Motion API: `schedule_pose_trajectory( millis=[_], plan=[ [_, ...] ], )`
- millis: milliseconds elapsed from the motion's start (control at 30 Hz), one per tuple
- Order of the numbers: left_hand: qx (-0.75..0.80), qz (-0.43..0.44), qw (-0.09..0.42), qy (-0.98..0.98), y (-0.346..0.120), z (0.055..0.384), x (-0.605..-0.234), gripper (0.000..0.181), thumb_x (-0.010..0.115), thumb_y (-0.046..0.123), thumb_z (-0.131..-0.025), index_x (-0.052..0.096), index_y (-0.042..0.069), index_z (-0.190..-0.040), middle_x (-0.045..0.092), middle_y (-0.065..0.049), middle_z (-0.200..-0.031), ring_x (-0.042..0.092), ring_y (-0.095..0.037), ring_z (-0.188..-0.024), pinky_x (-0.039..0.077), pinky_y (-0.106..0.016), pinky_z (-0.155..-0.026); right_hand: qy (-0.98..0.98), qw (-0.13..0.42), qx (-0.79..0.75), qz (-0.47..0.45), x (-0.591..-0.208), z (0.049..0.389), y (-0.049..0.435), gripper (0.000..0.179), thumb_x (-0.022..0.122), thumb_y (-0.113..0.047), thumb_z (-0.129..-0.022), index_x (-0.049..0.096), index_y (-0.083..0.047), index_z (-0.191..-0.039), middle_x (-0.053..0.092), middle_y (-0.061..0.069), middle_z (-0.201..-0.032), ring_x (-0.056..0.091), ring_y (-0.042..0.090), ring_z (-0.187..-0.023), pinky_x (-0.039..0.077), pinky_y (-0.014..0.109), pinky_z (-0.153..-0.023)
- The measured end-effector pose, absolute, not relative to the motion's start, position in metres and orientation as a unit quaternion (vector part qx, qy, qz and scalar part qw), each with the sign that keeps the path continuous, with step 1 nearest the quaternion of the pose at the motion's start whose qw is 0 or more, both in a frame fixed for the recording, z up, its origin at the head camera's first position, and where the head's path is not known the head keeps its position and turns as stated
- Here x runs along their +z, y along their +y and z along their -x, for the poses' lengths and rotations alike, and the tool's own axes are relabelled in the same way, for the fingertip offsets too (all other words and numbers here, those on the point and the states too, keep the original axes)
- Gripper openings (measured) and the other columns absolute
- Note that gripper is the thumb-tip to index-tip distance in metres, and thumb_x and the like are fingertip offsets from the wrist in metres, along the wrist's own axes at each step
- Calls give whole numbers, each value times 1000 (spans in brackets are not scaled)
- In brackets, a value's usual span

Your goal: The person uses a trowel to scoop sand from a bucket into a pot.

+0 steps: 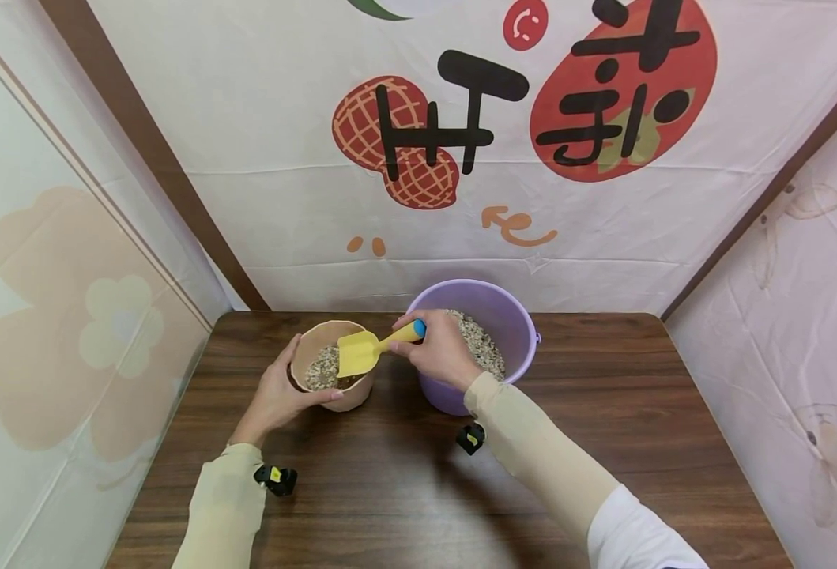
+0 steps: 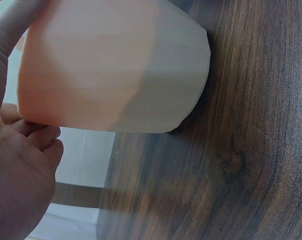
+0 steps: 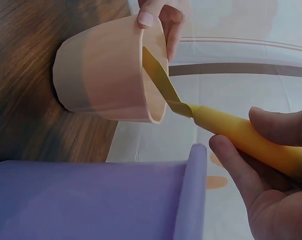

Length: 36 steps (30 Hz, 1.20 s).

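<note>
My right hand grips the handle of a small yellow hand shovel with a blue end. Its blade tilts down into the mouth of a beige flowerpot, over the speckled, gravel-like grains inside. My left hand holds the pot by its rim, thumb on the near side and fingers round the left. In the right wrist view the blade dips past the rim of the pot. To the right stands a purple bucket, partly behind my right hand, with similar grains in it.
Pot and bucket stand close together on a dark wooden table, near its back edge. Behind the table hangs a printed white cloth, and more cloth hangs at both sides. Each wrist carries a small black camera.
</note>
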<state>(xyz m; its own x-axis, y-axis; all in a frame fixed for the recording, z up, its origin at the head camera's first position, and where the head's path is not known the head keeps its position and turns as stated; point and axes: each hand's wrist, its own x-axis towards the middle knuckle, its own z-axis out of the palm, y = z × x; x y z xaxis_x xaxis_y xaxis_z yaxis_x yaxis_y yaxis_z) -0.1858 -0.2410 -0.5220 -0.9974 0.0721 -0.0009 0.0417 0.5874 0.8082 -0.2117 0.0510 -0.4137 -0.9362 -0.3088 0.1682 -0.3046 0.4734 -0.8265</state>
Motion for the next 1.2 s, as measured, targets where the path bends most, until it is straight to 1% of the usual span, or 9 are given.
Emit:
schedule_pose_trajectory(
  millis=[167, 367, 633, 767, 1000, 1100, 1200],
  plan=[
    [451, -29, 17, 892, -241, 186, -522, 133, 95, 43, -69, 9, 6, -164, 29, -26, -160, 38, -44, -140, 35, -61, -111, 854, -13, -488, 181, -415, 212, 55, 21, 84, -8, -84, 78, -5, -104, 74, 6, -102, 66, 14, -84, 56, 25, -74],
    [447, -25, 18, 894, -241, 186, -522, 133, 94, 44, -69, 9, 8, -164, 29, -25, -160, 37, -44, -140, 35, -61, -111, 851, -18, -498, 165, -413, 211, 62, 21, 84, -8, -84, 79, -8, -104, 75, 3, -97, 67, 12, -84, 57, 25, -73],
    [445, -27, 14, 895, -241, 186, -522, 133, 94, 45, -69, 9, 9, -164, 30, -25, -160, 37, -44, -141, 34, -62, -111, 839, -29, -523, 150, -406, 209, 75, 21, 86, -10, -83, 79, -5, -102, 74, 1, -91, 67, 13, -78, 57, 28, -68],
    [447, -29, 12, 894, -241, 186, -523, 133, 94, 45, -69, 9, 8, -164, 30, -26, -160, 37, -44, -141, 35, -61, -111, 821, -30, -551, 148, -405, 208, 82, 19, 85, -10, -84, 80, -6, -102, 75, 0, -89, 65, 13, -75, 56, 28, -65],
    [448, -29, 10, 894, -241, 186, -523, 132, 94, 44, -70, 9, 6, -164, 30, -26, -159, 38, -43, -141, 35, -60, -111, 796, -33, -590, 135, -404, 206, 99, 19, 83, -7, -85, 79, -5, -104, 74, 7, -88, 57, 17, -64, 49, 25, -54],
    [447, -30, 7, 894, -241, 186, -524, 132, 95, 43, -69, 10, 5, -163, 31, -27, -159, 38, -43, -141, 35, -60, -111, 789, -34, -600, 125, -404, 205, 107, 19, 83, -9, -86, 80, -5, -104, 74, 10, -91, 54, 18, -63, 46, 24, -53],
    [450, -32, 6, 892, -240, 186, -524, 132, 95, 42, -69, 10, 4, -163, 31, -27, -159, 38, -43, -140, 35, -60, -111, 788, -33, -604, 115, -403, 203, 116, 21, 82, -10, -87, 78, -3, -107, 73, 11, -94, 55, 20, -67, 47, 23, -55]
  ],
)
